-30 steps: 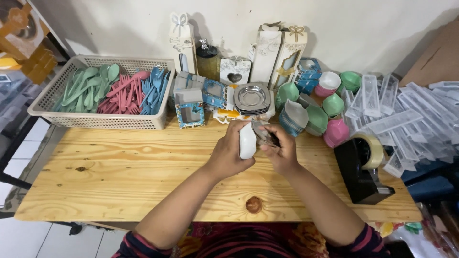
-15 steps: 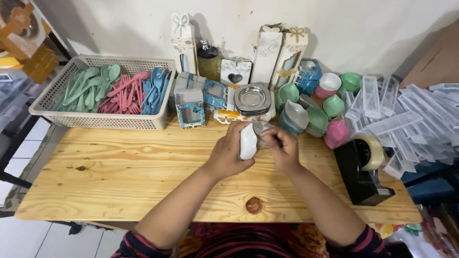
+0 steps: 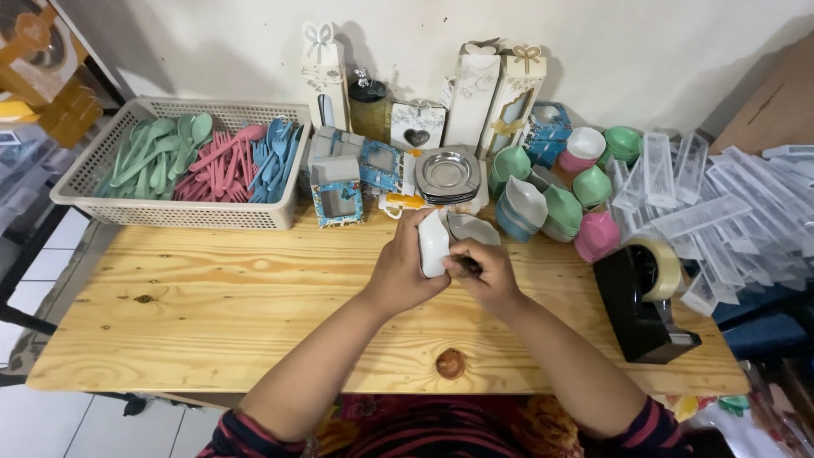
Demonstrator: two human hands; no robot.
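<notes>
My left hand [image 3: 405, 270] covers much of the white dish [image 3: 433, 243], and my right hand [image 3: 485, 273] hides whatever small dark thing its fingers pinch. At the far right, the clear plastic boxes [image 3: 746, 212] run off the edge. Small boxes [image 3: 348, 182] partly hide the far stack of metal plates [image 3: 447, 174].

Green, pink and blue spoons [image 3: 199, 157], white basket [image 3: 182, 212], black tape dispenser [image 3: 640, 305].

A pale pine table [image 3: 212, 314] with dark knots filled the middle of the view. A plain off-white wall [image 3: 644, 51] ran behind it at twelve o'clock, softly lit and catching faint shadows. White floor tiles [image 3: 51, 254] showed at nine o'clock, and a brown cardboard sheet [image 3: 767, 102] leaned at two o'clock.
</notes>
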